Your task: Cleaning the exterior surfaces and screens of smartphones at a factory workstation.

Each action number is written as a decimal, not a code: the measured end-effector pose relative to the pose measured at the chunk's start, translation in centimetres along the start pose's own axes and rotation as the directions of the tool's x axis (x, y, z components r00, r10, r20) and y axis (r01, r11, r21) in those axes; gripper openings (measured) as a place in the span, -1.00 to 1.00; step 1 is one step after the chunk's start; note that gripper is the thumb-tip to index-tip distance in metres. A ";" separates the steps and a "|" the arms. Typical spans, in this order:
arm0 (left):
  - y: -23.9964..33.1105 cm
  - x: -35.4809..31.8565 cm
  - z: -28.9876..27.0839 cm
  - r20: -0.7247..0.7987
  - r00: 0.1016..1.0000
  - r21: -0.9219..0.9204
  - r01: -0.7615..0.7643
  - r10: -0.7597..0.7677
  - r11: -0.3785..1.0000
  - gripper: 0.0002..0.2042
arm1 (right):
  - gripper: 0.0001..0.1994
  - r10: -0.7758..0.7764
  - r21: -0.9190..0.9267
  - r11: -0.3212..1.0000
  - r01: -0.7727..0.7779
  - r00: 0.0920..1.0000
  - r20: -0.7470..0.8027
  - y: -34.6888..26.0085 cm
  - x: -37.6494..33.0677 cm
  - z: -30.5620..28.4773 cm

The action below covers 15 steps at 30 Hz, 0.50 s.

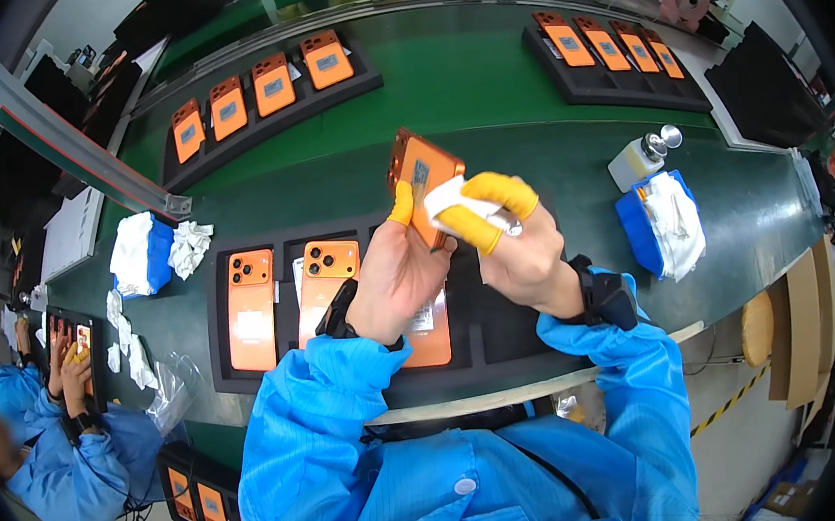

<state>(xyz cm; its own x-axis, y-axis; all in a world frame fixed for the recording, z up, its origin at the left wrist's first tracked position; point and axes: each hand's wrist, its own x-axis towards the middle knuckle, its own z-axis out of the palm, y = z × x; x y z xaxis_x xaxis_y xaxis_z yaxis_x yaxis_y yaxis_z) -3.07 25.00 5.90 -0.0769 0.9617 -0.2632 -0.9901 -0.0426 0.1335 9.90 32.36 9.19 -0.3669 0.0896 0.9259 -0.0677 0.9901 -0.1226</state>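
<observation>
My left hand (391,275), with a yellow finger cot on the thumb, grips an orange smartphone (417,168) tilted up above the bench. A dark label sits on the phone's back, which is partly hidden by my fingers. A folded white wipe (446,195) is pinched in my right hand (528,260), whose fingers wear yellow cots. The wipe lies against or just in front of the phone's right side; I cannot tell if it touches. Below my hands a dark foam tray (503,317) carries orange phones, among them one at its left end (251,312).
Across a green belt (451,86) stand two more dark trays of orange phones. Blue bins of white wipes flank my work: a left bin (161,255) and a right bin (640,229). A pump bottle (637,161) stands by the latter. Another person (85,463) handles a phone at left.
</observation>
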 end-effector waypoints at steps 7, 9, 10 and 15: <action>-0.6 -0.2 0.5 0.234 0.971 0.106 -0.069 0.043 0.992 -0.68 | -0.52 0.044 0.002 0.999 -0.044 0.987 -0.154 1.9 -0.6 0.3; -0.4 -0.1 0.0 0.288 0.957 0.107 -0.058 0.025 0.993 -0.67 | -0.47 0.061 -0.093 0.993 -0.076 0.986 -0.156 2.0 -0.1 -0.2; -0.4 0.0 -0.1 0.342 0.940 0.110 -0.050 0.009 0.993 -0.66 | -0.47 0.063 -0.094 0.992 -0.078 0.986 -0.155 2.2 -0.2 -0.4; -1.3 -0.6 1.1 0.187 0.981 0.167 -0.079 0.047 0.983 -0.67 | -0.43 0.088 -0.167 0.980 -0.108 0.988 -0.127 2.7 -0.4 -0.5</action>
<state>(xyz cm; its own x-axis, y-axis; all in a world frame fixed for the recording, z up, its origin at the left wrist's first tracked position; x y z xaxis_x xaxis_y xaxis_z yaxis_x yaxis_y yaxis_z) -1.62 24.81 6.96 -0.0997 0.9923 -0.0733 -0.9475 -0.0722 0.3115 10.35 35.04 8.65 -0.2510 0.1889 0.9494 0.1279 0.9786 -0.1610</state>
